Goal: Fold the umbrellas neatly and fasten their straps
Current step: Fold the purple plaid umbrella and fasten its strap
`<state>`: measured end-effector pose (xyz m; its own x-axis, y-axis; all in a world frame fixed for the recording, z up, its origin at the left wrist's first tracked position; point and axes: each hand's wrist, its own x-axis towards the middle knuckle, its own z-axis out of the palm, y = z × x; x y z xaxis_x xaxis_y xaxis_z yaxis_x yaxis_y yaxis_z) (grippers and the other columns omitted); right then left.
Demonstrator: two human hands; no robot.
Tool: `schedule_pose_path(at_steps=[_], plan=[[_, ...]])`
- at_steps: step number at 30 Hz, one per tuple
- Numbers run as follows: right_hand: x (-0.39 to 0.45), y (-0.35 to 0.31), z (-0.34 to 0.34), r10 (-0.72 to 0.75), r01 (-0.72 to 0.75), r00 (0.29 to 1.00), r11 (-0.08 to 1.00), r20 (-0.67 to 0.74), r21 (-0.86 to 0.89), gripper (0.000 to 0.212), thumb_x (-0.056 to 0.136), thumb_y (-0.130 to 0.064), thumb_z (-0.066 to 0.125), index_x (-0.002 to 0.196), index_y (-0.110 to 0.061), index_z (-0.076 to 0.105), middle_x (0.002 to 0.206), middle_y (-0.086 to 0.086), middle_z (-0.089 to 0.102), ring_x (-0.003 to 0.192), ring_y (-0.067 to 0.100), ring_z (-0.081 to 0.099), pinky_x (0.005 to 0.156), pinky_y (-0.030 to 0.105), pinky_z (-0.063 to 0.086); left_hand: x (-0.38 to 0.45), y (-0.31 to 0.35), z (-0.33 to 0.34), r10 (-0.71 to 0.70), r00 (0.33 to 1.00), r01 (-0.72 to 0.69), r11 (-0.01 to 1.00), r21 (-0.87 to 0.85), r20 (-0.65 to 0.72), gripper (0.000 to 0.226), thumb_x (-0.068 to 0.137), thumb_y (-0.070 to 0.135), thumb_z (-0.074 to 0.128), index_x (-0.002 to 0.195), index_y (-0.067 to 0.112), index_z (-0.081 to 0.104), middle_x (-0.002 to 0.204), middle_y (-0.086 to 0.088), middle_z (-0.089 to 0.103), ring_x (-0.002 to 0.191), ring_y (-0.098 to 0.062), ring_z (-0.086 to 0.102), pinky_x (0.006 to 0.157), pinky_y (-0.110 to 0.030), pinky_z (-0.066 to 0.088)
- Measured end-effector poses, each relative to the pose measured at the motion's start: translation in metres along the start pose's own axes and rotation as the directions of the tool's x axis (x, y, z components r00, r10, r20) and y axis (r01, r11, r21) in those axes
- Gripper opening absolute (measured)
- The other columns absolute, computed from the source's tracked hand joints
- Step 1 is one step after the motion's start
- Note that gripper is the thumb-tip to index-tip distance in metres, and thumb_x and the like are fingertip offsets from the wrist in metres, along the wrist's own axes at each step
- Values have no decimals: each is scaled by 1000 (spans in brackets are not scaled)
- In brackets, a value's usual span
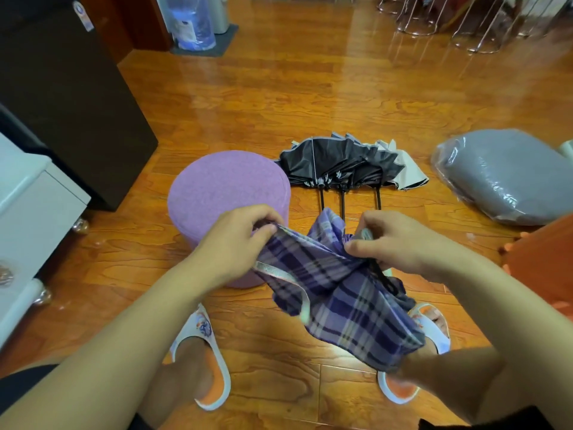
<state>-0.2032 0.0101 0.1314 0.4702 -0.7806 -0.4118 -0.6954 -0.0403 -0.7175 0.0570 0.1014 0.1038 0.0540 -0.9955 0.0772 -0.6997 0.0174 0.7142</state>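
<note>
Seemingly three black umbrellas (pixel 341 164) lie beyond one plaid umbrella (pixel 344 302) in both hands.

Home living rm: glossy orange wood-plank floor (pixel 310 97), round lilac fabric stool (pixel 226 187) at centre, water dispenser w/ blue bottle (pixel 193 21) at 11 o'clock, white-orange house slippers (pixel 201 352) at 6.
</note>
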Motion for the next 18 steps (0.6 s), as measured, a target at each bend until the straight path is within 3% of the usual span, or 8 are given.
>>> schedule_pose_path(at_steps=[4,6,9,11,15,18], plan=[[-11,-9,-8,-175,193,973,975,152,-112,13,84,-39,77,88,-31,69,88,-11,69,80,8,64,71,26,49,9,-7,6,-43,993,54,993,-103,111,26,97,5,63,92,30,66,92,0,73,89,-16,66,83,-32,50],[-14,-9,-13,-215,240,949,967,232,-87,16,83,-39,78,97,-34,71,96,-15,68,86,7,66,75,28,53,8,-8,7,-38,983,65,987,-145,179,28,97,2,61,93,29,66,95,-4,73,92,-19,67,87,-34,51],[-18,-8,-20,-258,261,916,965,307,32,24,80,-37,78,103,-33,73,93,-16,69,80,6,66,69,22,49,6,-5,12,-19,978,47,990,-132,208,29,96,3,62,93,32,64,97,0,72,93,-14,65,88,-31,50],[-19,-5,-26,-293,253,900,954,322,161,24,81,-28,80,104,-26,74,92,-10,70,81,8,66,69,21,50,3,-2,17,-14,977,42,991,-126,212,27,94,5,65,91,32,63,94,1,70,89,-10,63,83,-28,49],[-19,2,-33,-338,244,870,928,359,282,34,80,-18,77,113,-11,71,106,14,71,95,33,68,78,34,56,-2,5,29,-32,977,64,987,-147,209,22,89,8,72,86,28,61,79,11,66,70,-5,57,69,-27,48],[-17,4,-30,-314,198,880,924,355,328,35,81,-25,77,112,-10,71,107,17,71,96,32,70,79,34,55,-4,13,35,-137,980,154,981,-116,142,17,87,12,68,80,24,59,60,14,57,53,-2,49,59,-31,45]])
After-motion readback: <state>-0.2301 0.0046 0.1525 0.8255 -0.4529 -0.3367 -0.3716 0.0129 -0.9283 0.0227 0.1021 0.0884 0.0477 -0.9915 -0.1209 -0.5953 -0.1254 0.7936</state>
